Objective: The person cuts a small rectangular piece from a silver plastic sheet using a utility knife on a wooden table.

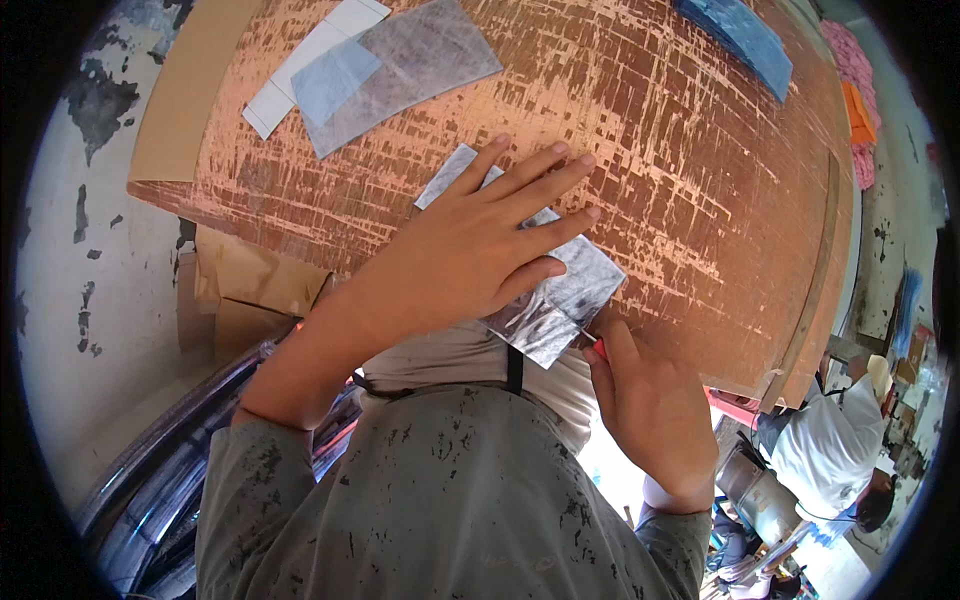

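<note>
My left hand (pixel 480 225) lies flat with spread fingers across a silvery grey sheet (pixel 592 280), pressing it against the worn brown work board (pixel 700 170). The sheet is set at a slant. Its near corner hangs over the board's front edge, and its middle is covered by my hand. At the sheet's right edge, my right hand (pixel 655 410) is closed around a small red-handled tool (pixel 600 348) with a thin metal blade. The blade's tip touches or nearly touches the sheet; most of the handle is hidden in my fingers.
A translucent grey sheet (pixel 435 60) partly covers a white strip (pixel 310 65) at the far left. Blue sheets (pixel 745 45) lie at the far right. Cardboard (pixel 255 290) and dark tubing (pixel 170 520) stand low on the left. Another person (pixel 830 455) is at the lower right.
</note>
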A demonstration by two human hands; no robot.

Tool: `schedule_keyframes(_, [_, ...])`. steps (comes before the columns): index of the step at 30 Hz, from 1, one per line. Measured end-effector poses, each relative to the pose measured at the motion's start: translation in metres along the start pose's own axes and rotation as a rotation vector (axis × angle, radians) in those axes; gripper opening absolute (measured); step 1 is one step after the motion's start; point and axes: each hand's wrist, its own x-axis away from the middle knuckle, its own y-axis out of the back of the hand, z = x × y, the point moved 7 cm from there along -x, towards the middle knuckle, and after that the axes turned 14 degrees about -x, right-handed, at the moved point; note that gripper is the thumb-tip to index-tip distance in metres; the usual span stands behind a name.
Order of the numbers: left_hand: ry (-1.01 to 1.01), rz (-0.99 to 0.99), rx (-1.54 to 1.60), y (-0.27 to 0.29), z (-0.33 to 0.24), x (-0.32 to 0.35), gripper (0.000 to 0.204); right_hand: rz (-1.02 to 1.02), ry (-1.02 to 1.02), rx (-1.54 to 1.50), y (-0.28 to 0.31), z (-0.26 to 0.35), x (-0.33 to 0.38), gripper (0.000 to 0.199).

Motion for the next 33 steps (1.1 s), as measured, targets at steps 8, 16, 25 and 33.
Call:
schedule_keyframes(8, [0.167,-0.041,-0.026,-0.005,-0.006,-0.003,0.054,0.052,0.000,0.018,-0.003,0.001,-0.007,0.017])
schedule_keyframes(16, [0.160,-0.051,0.019,-0.007,-0.004,-0.001,0.055,0.037,0.044,-0.001,-0.001,0.001,-0.010,0.017])
schedule_keyframes(25, [0.137,-0.078,-0.025,-0.006,-0.005,-0.002,0.049,0.075,-0.010,-0.004,-0.003,0.000,-0.011,0.016])
schedule_keyframes(33, [0.153,-0.070,-0.066,-0.003,-0.009,-0.006,0.054,0.136,0.064,0.120,-0.007,0.000,-0.013,0.015])
